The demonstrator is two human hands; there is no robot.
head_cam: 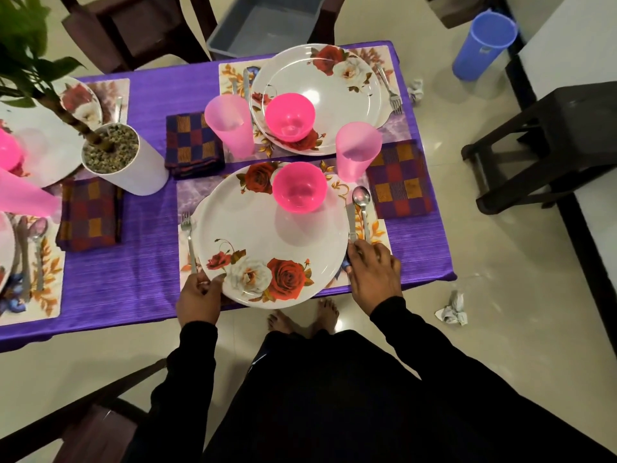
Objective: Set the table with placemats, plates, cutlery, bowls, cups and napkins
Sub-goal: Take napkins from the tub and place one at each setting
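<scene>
The near white rose-print plate (267, 235) lies on a floral placemat (377, 228) and overhangs the table's front edge. A pink bowl (299, 187) stands on its far side. My left hand (199, 297) grips the plate's near-left rim with the thumb on top, right by the fork's (189, 237) handle end. My right hand (374, 274) curls over the handle ends of the knife (350, 222) and spoon (362, 203) to the right of the plate. A pink cup (357, 150) and a checked napkin (400, 180) sit at the far right.
A second setting with plate (334, 95), bowl, cup and fork lies beyond. A potted plant (113, 155) and more settings stand to the left on the purple cloth (133, 269). Dark chairs, a grey tub (263, 21), a blue jug (484, 45), a stool and crumpled paper surround the table.
</scene>
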